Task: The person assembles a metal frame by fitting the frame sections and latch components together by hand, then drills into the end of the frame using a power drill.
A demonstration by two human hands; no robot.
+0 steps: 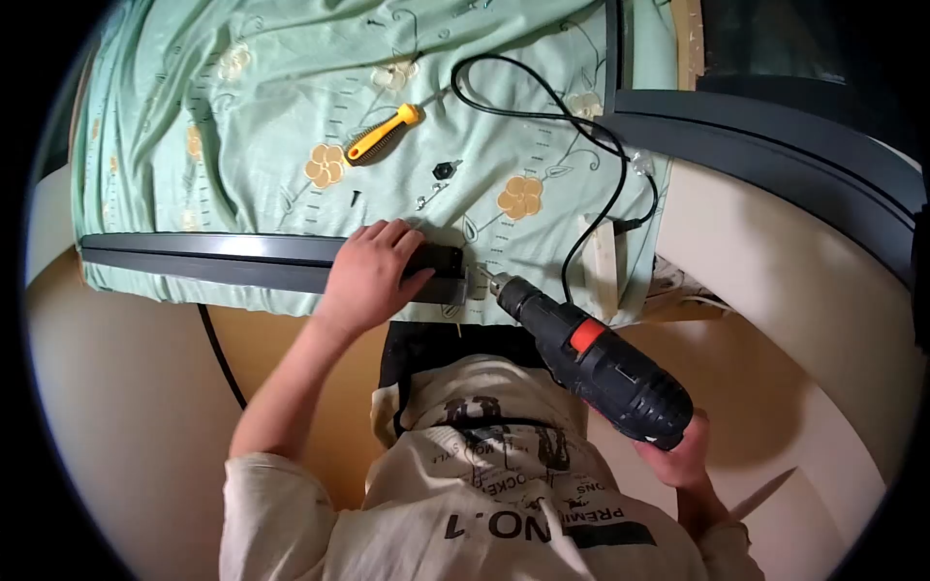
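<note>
A long dark grey metal bar with a lengthwise groove lies along the near edge of the cloth-covered table. Near its right end, my left hand presses over it, fingers across the top and thumb along the near side. My right hand is closed around the handle of a black power drill with a red patch. The chuck points up and left, and the bit's tip is close to the bar's end. Much of the right hand is hidden behind the drill body.
A yellow-and-black screwdriver rests on the green flowered cloth. Nearby are a screw and a small black hex-shaped part. A black cord loops beside a white power strip. More dark bars stand at right.
</note>
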